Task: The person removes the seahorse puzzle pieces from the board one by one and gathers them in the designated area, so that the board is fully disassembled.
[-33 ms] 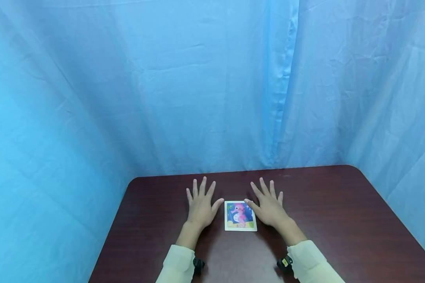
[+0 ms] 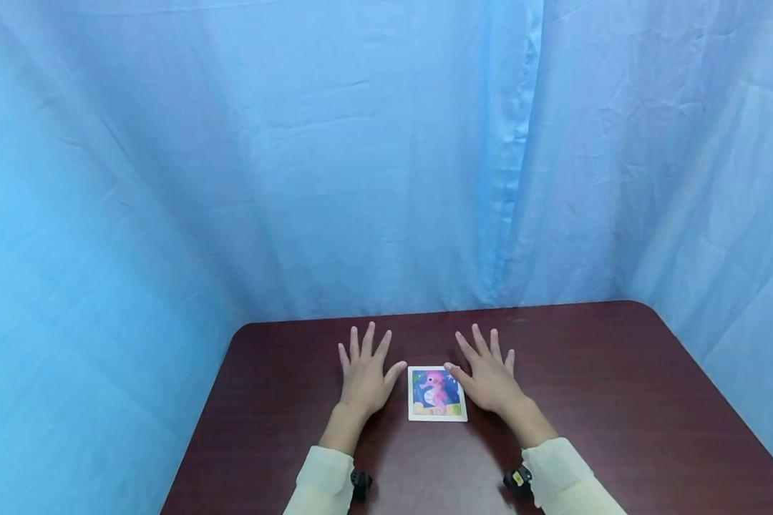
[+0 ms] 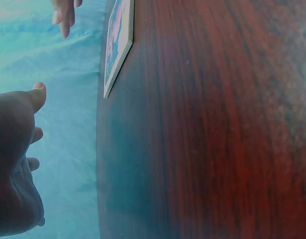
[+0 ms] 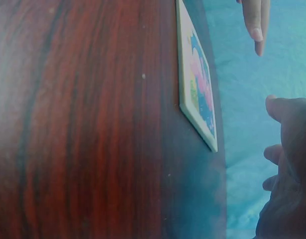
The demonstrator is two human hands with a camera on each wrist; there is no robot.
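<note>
A square picture board (image 2: 426, 393) with a pink seahorse, a blue background and a white border lies flat on the dark wood table (image 2: 425, 472). My left hand (image 2: 365, 379) is just to its left, palm down, fingers spread and straight. On the other side, my right hand (image 2: 489, 379) is spread the same way, and its thumb overlaps the board's upper right corner in the head view. Both wrist views show the hands raised above the tabletop, with the board (image 3: 118, 40) below and between them. Neither hand holds anything.
Light blue curtains (image 2: 361, 179) hang behind the table and along both sides. A small black device (image 2: 361, 484) sits at the left wrist and another (image 2: 518, 479) at the right. Pale sleeves (image 2: 322, 479) cover the forearms.
</note>
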